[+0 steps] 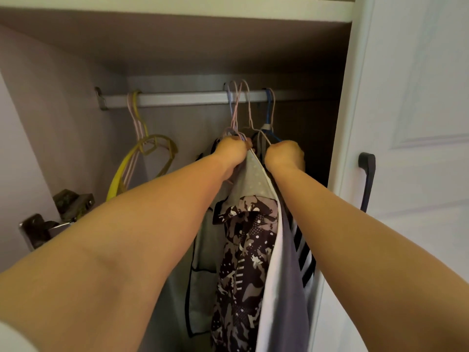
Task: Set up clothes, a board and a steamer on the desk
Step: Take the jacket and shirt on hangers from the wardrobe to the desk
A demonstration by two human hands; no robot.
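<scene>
I look into an open wardrobe. Several garments hang on thin wire hangers (238,107) from a metal rail (182,99): a grey dotted one (253,179), a brown camouflage-patterned shirt (243,262), a white and grey piece (284,275) and a black-and-white striped one (304,255). My left hand (232,148) grips the necks of the pink and lilac hangers just under the rail. My right hand (285,154) is curled round the hangers beside it, one of them blue. No board or steamer shows in this view.
Empty yellow and pink hangers (149,148) hang at the rail's left end. A door hinge (38,229) sits on the left wall. The white wardrobe door (418,123) with a dark handle (368,179) stands close on the right. A shelf (177,13) runs above.
</scene>
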